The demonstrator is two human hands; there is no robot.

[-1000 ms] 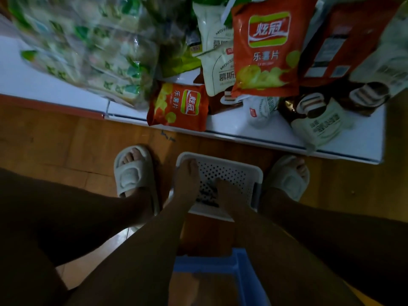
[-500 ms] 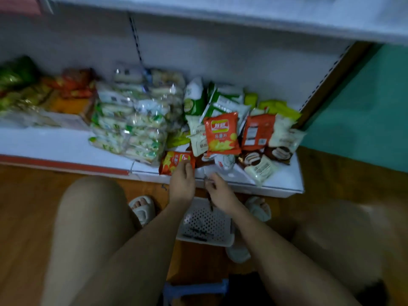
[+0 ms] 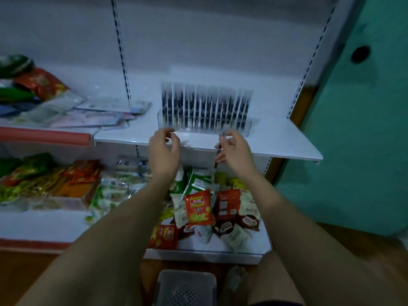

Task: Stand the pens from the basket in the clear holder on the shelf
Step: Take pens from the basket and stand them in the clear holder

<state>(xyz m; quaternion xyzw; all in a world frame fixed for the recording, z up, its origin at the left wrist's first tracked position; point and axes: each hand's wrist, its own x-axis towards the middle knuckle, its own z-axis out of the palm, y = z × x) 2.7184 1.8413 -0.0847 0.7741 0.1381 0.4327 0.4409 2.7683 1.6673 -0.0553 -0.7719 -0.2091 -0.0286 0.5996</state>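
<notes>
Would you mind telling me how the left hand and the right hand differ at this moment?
The right hand pinches a pen, its clear cap poking above the fingers; the left hand shows nothing clearly held, though blur hides its fingertips. The right hand sits below the right end of the clear holder; the left hand sits below its left end. Both are raised at the front edge of the shelf, just short of the holder.
</notes>
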